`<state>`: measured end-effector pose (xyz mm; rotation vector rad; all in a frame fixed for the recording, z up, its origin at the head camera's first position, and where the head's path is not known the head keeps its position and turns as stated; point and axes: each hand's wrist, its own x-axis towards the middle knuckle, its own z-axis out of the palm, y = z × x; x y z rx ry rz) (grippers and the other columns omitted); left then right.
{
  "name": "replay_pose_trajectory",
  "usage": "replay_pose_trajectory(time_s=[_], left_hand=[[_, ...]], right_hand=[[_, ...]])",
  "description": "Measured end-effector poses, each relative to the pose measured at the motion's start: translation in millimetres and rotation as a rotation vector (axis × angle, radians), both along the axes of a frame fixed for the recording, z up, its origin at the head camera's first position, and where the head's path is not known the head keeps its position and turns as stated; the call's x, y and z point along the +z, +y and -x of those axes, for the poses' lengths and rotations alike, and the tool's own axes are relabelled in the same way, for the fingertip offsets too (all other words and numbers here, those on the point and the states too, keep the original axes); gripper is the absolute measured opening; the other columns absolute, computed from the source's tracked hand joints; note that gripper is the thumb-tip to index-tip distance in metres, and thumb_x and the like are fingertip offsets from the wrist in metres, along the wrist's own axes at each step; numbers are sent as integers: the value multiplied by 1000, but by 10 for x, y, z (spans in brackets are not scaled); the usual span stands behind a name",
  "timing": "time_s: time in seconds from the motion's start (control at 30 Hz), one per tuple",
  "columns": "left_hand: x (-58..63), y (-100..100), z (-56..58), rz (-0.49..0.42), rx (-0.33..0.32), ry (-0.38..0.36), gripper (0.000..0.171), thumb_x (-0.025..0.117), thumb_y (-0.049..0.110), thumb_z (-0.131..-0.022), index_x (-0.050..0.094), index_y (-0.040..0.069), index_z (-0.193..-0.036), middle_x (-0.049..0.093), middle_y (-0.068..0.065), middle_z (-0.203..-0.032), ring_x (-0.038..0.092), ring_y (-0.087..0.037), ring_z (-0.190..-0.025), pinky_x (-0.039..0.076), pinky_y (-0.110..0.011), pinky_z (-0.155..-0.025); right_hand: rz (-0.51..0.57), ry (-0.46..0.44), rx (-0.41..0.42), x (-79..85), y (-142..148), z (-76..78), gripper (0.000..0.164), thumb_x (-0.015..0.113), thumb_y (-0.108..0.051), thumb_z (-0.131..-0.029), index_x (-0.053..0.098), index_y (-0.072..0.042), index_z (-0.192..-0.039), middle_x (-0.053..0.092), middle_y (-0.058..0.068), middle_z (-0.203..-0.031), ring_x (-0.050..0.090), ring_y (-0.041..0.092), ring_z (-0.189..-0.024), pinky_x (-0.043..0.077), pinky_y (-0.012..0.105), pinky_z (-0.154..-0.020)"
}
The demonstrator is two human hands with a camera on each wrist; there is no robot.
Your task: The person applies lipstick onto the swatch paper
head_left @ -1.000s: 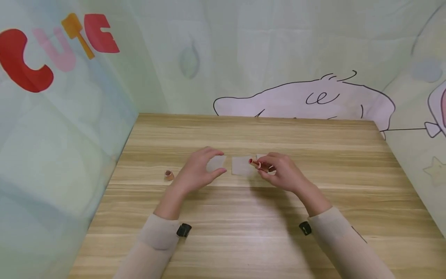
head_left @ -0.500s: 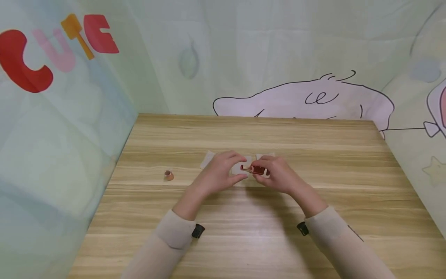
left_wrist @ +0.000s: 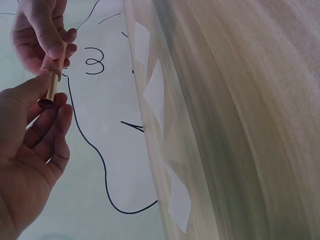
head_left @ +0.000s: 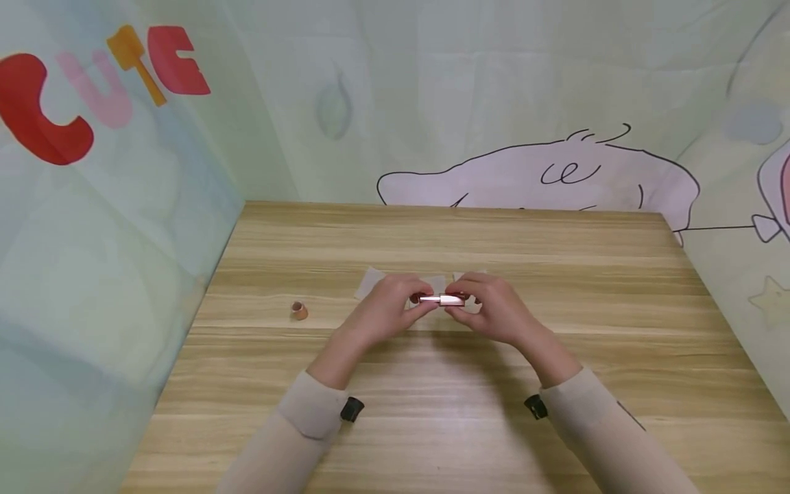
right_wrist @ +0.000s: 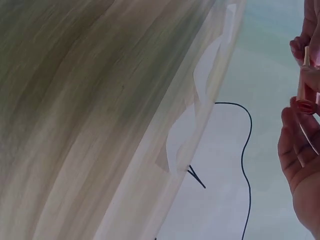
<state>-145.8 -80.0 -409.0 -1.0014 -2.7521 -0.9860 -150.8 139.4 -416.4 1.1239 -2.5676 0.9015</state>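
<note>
Between both hands, low over the middle of the table, lies a shiny copper-coloured tube (head_left: 452,300) with a narrower stem (left_wrist: 52,87) ending in a dark reddish tip. The right hand (head_left: 496,307) grips its thicker part with thumb and fingers. From the other side, the left hand (head_left: 387,303) pinches the stem near the tip, partly covering it. In the right wrist view the tube (right_wrist: 301,86) shows only at the right edge, mostly behind fingers. A short, hollow copper-coloured piece (head_left: 299,311) stands on the table left of the hands.
Three pale paper pieces lie in a row beneath and behind the hands: the left paper (head_left: 369,280), the middle paper (head_left: 437,281) and the right paper (head_left: 474,276). The wood-grain table (head_left: 444,425) meets a printed cloth backdrop (head_left: 469,82) at its rear and sides.
The left hand has moved right from beside the left paper and now pinches the tube's stem. The right hand has shifted slightly left, and the tube has turned level, pointing left.
</note>
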Motion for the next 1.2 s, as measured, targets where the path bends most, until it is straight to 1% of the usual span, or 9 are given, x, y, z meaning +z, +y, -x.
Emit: replay_pose_trajectory(time_s=[0.2, 0.4, 0.5, 0.63, 0.73, 0.93, 1.0, 1.07, 1.2], left_hand=[[3, -38, -15, -75, -11, -13, 13, 65, 26, -88, 69, 14, -93, 63, 8, -84, 57, -4, -79, 52, -31, -75], [13, -71, -36, -151, -12, 47, 13, 69, 22, -86, 70, 12, -94, 64, 6, -87, 58, -5, -83, 50, -24, -76], [11, -77, -41, -178, -9, 64, 14, 70, 21, -85, 70, 13, -95, 64, 6, -90, 58, -5, -84, 49, -22, -77], [12, -77, -46, -191, -3, 72, 13, 70, 22, -84, 70, 14, -95, 64, 8, -90, 57, -2, -85, 49, -20, -77], [18, -77, -50, -194, -1, 81, 12, 71, 21, -84, 70, 14, -94, 64, 8, -90, 57, -2, -85, 49, -19, -76], [25, -95, -59, -220, -20, 119, 14, 70, 21, -84, 71, 11, -94, 64, 6, -90, 57, -3, -83, 49, -19, -74], [23, -104, -59, -235, -24, 137, 15, 70, 21, -85, 71, 10, -94, 64, 5, -90, 57, -4, -83, 49, -19, -74], [18, -112, -60, -247, -24, 156, 15, 70, 21, -84, 71, 10, -95, 64, 5, -90, 57, -4, -82, 49, -20, -73], [-2, -122, -58, -249, -20, 183, 15, 70, 22, -85, 71, 10, -95, 65, 4, -91, 57, -4, -83, 49, -20, -74]], right_hand=[[127, -155, 13, 9, 7, -9, 21, 74, -22, -81, 70, -13, -99, 64, -7, -86, 61, 6, -76, 54, 20, -63], [239, -254, 12, 28, -17, -24, 17, 73, -15, -81, 71, -9, -97, 68, -1, -85, 64, 11, -75, 56, 24, -64], [270, -299, 4, 153, -49, -87, 15, 71, -7, -82, 71, -3, -96, 69, 6, -86, 64, 14, -74, 56, 28, -62], [298, -375, -7, 317, -78, -160, 14, 69, -2, -83, 70, 1, -96, 70, 10, -89, 64, 13, -73, 56, 31, -61], [330, -455, -8, 303, -71, -150, 14, 67, -3, -85, 69, 1, -98, 69, 13, -89, 64, 16, -70, 56, 34, -60], [401, -630, -53, 93, -29, -51, 17, 61, -14, -92, 69, -1, -98, 66, 16, -82, 62, 26, -64, 55, 35, -60], [414, -669, -78, 56, -30, -36, 20, 61, -20, -92, 69, -2, -99, 66, 15, -80, 62, 27, -65, 55, 37, -61], [429, -702, -88, 44, -39, -28, 24, 61, -23, -92, 68, -2, -99, 65, 16, -79, 62, 24, -64, 55, 37, -62], [460, -755, -103, 49, -61, -22, 26, 62, -24, -91, 67, -1, -100, 65, 15, -80, 62, 21, -64, 56, 35, -63]])
